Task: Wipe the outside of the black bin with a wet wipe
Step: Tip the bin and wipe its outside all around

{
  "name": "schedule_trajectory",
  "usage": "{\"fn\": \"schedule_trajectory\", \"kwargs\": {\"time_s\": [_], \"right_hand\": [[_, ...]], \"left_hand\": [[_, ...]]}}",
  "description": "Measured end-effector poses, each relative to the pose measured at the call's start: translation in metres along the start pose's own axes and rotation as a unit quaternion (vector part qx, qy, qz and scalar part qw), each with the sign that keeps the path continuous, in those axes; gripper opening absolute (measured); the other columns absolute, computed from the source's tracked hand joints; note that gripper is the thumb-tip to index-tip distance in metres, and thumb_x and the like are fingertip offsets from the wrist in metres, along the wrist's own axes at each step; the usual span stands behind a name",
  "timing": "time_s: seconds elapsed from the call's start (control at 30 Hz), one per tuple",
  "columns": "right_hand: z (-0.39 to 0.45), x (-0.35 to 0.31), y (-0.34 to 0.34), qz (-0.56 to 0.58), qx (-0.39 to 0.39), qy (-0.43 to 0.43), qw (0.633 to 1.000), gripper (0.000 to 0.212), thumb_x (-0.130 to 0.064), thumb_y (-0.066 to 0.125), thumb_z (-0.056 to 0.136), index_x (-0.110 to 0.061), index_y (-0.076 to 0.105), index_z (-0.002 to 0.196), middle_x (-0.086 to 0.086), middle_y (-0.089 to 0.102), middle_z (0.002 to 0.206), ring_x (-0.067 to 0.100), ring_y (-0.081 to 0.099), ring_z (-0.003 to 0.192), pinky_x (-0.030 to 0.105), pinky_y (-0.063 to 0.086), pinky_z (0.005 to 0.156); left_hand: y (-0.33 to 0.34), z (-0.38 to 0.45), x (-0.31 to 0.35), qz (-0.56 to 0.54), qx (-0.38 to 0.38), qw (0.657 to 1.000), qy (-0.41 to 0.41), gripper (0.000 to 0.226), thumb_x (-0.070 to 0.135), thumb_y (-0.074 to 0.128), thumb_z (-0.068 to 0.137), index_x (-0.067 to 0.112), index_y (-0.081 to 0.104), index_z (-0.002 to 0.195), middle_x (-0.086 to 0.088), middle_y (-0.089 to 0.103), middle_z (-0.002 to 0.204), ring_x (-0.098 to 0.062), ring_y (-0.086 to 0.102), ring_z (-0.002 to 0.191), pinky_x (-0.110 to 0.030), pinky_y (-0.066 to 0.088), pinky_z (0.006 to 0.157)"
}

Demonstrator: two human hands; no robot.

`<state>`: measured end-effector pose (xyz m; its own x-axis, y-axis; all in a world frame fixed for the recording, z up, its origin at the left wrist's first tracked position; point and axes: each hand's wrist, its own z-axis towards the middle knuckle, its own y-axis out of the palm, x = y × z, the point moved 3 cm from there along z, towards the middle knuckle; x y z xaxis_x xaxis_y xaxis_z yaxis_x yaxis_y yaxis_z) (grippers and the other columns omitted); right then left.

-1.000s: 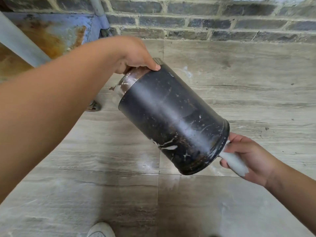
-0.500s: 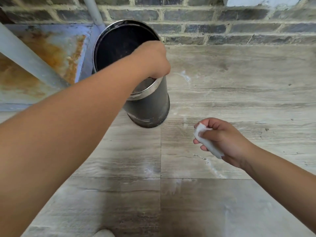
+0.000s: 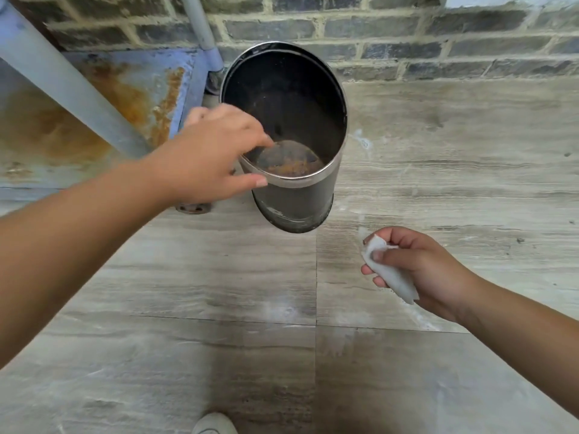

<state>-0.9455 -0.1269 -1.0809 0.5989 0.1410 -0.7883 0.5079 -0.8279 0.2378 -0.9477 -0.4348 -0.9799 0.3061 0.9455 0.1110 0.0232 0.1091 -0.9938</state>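
The black bin (image 3: 294, 202) stands upright on the floor near the brick wall, its silver rim and dark, rust-stained inside facing me. My left hand (image 3: 216, 158) hovers at the bin's left rim with its fingers spread and relaxed, holding nothing. Whether a fingertip touches the rim is unclear because of blur. To the lower right of the bin, my right hand (image 3: 416, 270) grips a folded white wet wipe (image 3: 391, 277), apart from the bin.
A rusty blue metal frame (image 3: 103, 98) with a grey slanted bar and a post stands to the left of the bin. A brick wall (image 3: 407, 32) runs along the back. The floor is grey wood-look tile (image 3: 219, 308). My white shoe tip (image 3: 214, 424) shows at the bottom edge.
The bin went from tilted in the air to standing on the floor. My left hand let go of its rim and opened. My right hand drew back with the wipe.
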Motion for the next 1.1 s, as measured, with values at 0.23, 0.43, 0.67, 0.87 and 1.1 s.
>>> {"fn": "schedule_trajectory", "kwargs": {"time_s": [0.23,0.43,0.67,0.87,1.1], "right_hand": [[-0.008,-0.002,0.022,-0.031,0.003,-0.006,1.000,0.015,0.005,0.055,0.089,-0.006,0.064,0.091,0.007,0.070,0.082,0.026,0.070,0.080,0.028,0.054,0.060],[-0.027,-0.001,0.034,-0.069,-0.004,-0.027,0.997,0.011,0.004,0.057,0.090,-0.003,0.063,0.095,0.009,0.071,0.086,0.027,0.071,0.082,0.028,0.054,0.063],[-0.050,-0.025,0.043,-0.150,-0.039,-0.197,0.968,0.028,0.008,0.063,0.082,-0.019,0.067,0.089,-0.002,0.071,0.087,0.016,0.070,0.080,0.022,0.054,0.065],[-0.052,-0.062,0.041,-0.266,0.061,-0.438,0.857,0.024,-0.001,0.067,0.081,-0.023,0.067,0.090,-0.001,0.070,0.090,0.022,0.067,0.084,0.031,0.053,0.075],[-0.010,-0.049,0.018,-0.210,0.155,-0.368,0.893,0.023,-0.006,0.070,0.085,-0.029,0.068,0.085,-0.016,0.072,0.086,0.005,0.066,0.084,0.017,0.049,0.078]], "left_hand": [[0.029,-0.007,0.006,0.073,0.065,0.994,0.046,0.006,0.024,0.060,0.089,0.021,0.065,0.089,0.008,0.064,0.084,-0.020,0.055,0.086,-0.036,0.026,0.080],[0.024,0.008,0.022,0.096,-0.018,0.992,0.080,0.020,0.034,0.049,0.095,0.021,0.064,0.098,0.006,0.064,0.087,-0.019,0.053,0.087,-0.036,0.037,0.082],[-0.032,0.036,0.050,-0.143,-0.004,0.989,0.027,0.013,0.028,0.063,0.085,0.016,0.061,0.086,0.007,0.059,0.079,0.000,0.052,0.073,-0.019,0.039,0.066],[-0.013,0.048,0.046,-0.270,-0.101,0.956,-0.059,0.006,0.025,0.064,0.087,0.021,0.058,0.087,0.009,0.055,0.073,-0.005,0.048,0.064,-0.017,0.037,0.058],[0.050,0.068,0.033,-0.425,-0.090,0.881,-0.186,0.004,0.018,0.060,0.086,0.018,0.062,0.090,0.000,0.062,0.082,-0.012,0.056,0.071,-0.029,0.045,0.065]]}}
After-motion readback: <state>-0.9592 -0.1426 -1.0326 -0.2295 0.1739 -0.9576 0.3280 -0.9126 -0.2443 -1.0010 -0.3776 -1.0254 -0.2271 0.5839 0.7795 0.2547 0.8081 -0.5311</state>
